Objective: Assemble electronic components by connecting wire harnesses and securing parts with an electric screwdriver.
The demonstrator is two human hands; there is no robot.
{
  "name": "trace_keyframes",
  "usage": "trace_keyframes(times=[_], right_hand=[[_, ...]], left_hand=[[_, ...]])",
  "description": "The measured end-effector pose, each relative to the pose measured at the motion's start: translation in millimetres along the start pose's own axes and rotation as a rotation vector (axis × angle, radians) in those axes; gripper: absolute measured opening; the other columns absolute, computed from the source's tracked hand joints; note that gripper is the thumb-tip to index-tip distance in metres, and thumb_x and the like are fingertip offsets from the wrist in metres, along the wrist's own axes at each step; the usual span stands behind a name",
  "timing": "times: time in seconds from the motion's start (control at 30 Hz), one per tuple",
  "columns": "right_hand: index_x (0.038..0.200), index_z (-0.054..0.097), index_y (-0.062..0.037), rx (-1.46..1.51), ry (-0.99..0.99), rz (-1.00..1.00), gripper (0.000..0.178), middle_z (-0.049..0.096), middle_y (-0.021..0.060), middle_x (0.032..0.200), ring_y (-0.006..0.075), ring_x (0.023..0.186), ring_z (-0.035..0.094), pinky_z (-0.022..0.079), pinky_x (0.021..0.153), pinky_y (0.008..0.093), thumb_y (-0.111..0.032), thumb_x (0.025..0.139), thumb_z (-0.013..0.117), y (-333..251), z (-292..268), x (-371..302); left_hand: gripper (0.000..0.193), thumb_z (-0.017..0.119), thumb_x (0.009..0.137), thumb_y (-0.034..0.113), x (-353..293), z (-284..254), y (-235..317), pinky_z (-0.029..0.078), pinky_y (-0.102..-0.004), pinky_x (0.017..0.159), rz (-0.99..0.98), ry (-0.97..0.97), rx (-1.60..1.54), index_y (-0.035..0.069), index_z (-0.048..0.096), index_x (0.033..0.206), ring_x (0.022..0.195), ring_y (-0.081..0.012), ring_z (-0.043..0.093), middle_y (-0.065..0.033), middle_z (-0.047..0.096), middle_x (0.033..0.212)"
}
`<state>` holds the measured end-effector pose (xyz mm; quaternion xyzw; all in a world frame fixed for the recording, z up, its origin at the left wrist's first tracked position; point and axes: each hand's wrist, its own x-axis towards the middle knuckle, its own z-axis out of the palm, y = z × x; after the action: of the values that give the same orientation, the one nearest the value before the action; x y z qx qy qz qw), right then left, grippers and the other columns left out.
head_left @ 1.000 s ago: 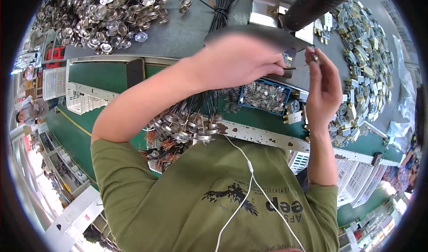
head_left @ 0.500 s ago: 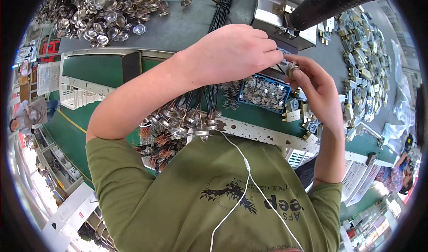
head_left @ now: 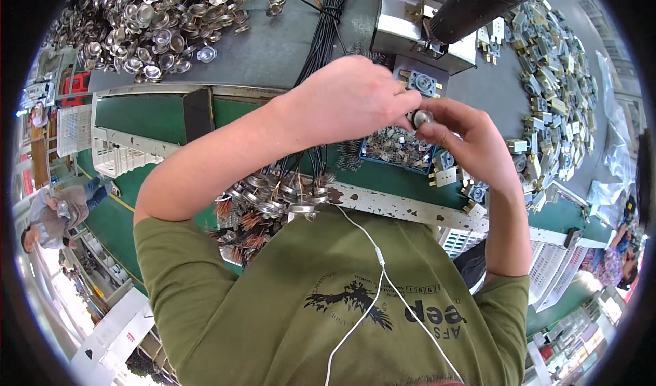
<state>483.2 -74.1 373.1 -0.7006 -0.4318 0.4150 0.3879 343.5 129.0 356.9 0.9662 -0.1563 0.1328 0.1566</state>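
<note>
A small round silver metal cap (head_left: 423, 118) is pinched between the thumb and fingers of my right hand (head_left: 475, 136). My left hand (head_left: 362, 102) meets it from the left, its fingertips pressed together at the cap's dark edge. Whatever those fingertips grip is hidden behind them. Just beyond the hands lies a grey block with a round socket and brass tabs (head_left: 424, 84). Under the hands stands a blue tray (head_left: 396, 165) of small metal pieces, partly covered by my fingers.
A metal box-like fixture (head_left: 427, 37) stands beyond, below a thick black tube (head_left: 495, 7). Many grey-and-brass blocks (head_left: 547, 99) lie at right. Metal caps on wires (head_left: 164, 34) are heaped far left, others (head_left: 280, 191) near my chest. A black wire bundle (head_left: 324, 41) crosses the bench.
Both hands have come slightly nearer and to the left with the metal cap. Its rounded face has turned into sight, and the grey block beyond my hands shows more fully.
</note>
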Motion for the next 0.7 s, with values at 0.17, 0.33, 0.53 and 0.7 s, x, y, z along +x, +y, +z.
trace_keyframes(times=[0.17,0.33,0.53,0.7], right_hand=[[0.139,0.056,0.0031,-0.158,0.561,-0.33,0.038,0.072,0.0154,0.12,0.0155,0.1,0.07,0.056,0.084,0.0286,-0.008,0.103,0.059,-24,-28,-16],[0.146,0.046,0.0044,-0.226,0.724,-0.577,0.043,0.066,0.0243,0.128,0.0227,0.105,0.07,0.058,0.085,0.0329,-0.01,0.106,0.053,-53,-31,0],[0.138,0.052,0.0007,-0.068,0.82,-0.847,0.034,0.06,0.0319,0.133,0.0397,0.113,0.068,0.058,0.095,0.0494,-0.008,0.106,0.048,-64,-42,22],[0.126,0.065,-0.0041,0.179,0.897,-1.071,0.027,0.059,0.0323,0.134,0.0473,0.116,0.065,0.055,0.101,0.0578,-0.006,0.105,0.047,-69,-47,66]], left_hand=[[0.034,0.073,0.089,0.031,-6,-23,-5,0.051,-0.0399,0.061,0.038,-0.151,-0.119,0.022,0.068,0.121,0.068,-0.0232,0.065,-0.0029,0.058,0.069],[0.035,0.07,0.093,0.031,25,-27,-12,0.054,-0.0428,0.069,-0.26,-0.145,-0.197,0.02,0.064,0.125,0.08,-0.0311,0.07,-0.0096,0.072,0.089],[0.032,0.065,0.094,0.037,29,0,-26,0.056,-0.0462,0.078,-0.358,-0.318,-0.248,0.021,0.068,0.121,0.089,-0.0343,0.071,-0.0117,0.074,0.093],[0.035,0.065,0.094,0.041,32,2,-31,0.056,-0.046,0.08,-0.366,-0.337,-0.24,0.028,0.067,0.127,0.09,-0.0337,0.072,-0.0104,0.075,0.095]])
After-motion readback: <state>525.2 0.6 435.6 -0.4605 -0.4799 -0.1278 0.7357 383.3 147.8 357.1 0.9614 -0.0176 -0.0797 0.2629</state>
